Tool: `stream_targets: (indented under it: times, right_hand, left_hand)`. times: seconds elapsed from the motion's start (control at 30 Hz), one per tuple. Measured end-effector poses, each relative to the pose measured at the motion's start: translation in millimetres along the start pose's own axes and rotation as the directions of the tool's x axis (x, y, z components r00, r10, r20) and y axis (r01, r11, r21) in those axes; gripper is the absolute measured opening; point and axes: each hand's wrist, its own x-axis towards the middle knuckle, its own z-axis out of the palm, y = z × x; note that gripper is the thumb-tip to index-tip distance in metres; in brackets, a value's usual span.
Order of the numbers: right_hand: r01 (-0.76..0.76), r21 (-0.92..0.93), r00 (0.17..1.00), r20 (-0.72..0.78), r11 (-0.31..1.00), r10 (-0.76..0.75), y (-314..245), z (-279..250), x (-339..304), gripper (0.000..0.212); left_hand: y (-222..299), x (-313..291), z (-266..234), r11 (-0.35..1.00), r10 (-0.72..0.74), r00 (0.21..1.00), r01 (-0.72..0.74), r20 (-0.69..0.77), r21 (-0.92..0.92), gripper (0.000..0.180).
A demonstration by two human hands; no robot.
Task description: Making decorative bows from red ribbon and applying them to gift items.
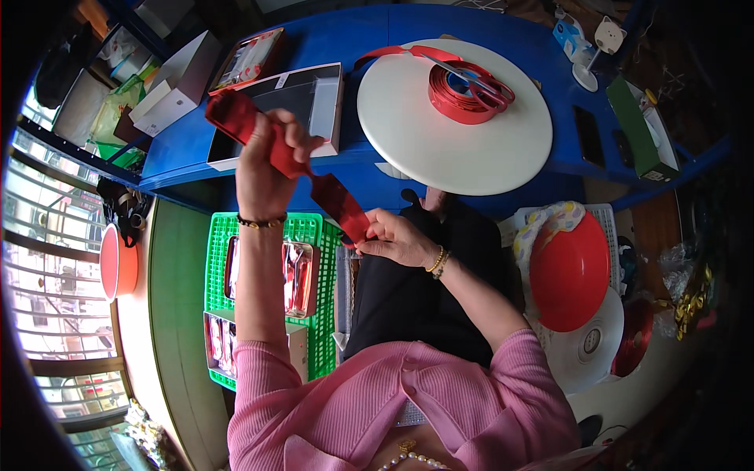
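Left hand (263,169) and right hand (393,235) each clamp the red ribbon (302,165), above the blue table's (353,169) edge.

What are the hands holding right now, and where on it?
A red ribbon strip: left hand grips near its upper end, right hand pinches its lower end.

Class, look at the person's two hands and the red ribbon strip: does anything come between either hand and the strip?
Nothing visible does. The left hand grips the red ribbon strip near its upper end, and the right hand pinches its lower end directly.
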Motion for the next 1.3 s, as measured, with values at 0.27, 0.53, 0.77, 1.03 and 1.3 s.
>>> stream_targets:
  times: [0.27, 0.53, 0.77, 1.03, 1.3]
  right_hand:
    - [0.256, 0.11, 0.966, -0.044, 0.96, -0.253, -30.5, -3.3, 1.7, 0.017]
    - [0.259, 0.073, 0.923, -0.311, 0.963, -0.224, -57.3, -23.4, 42.8, 0.017]
    - [0.295, 0.251, 0.947, -0.205, 0.922, -0.247, -8.6, -3.2, 19.7, 0.055]
    - [0.083, 0.21, 0.973, -0.23, 0.974, -0.034, -60.0, 5.6, -35.6, 0.047]
    - [-0.072, 0.216, 0.994, -0.064, 0.974, 0.087, -73.1, -24.6, -24.1, 0.082]
  left_hand:
    - [-31.2, -1.4, -66.6, 0.971, -0.009, 0.967, 0.07, -0.256, 0.23, 0.053]
    - [-90.8, -62.1, 0.9, 0.834, -0.271, 0.962, 0.253, -0.036, 0.491, 0.044]
    - [-75.7, -46.1, 4.1, 0.934, -0.321, 0.938, 0.336, -0.13, 0.124, 0.027]
    - [-84.9, -52.4, -0.6, 0.926, -0.378, 0.899, 0.363, -0.219, -0.108, 0.047]
    - [-116.1, -79.9, 25.9, 0.865, -0.502, 0.855, 0.499, 0.13, 0.051, 0.067]
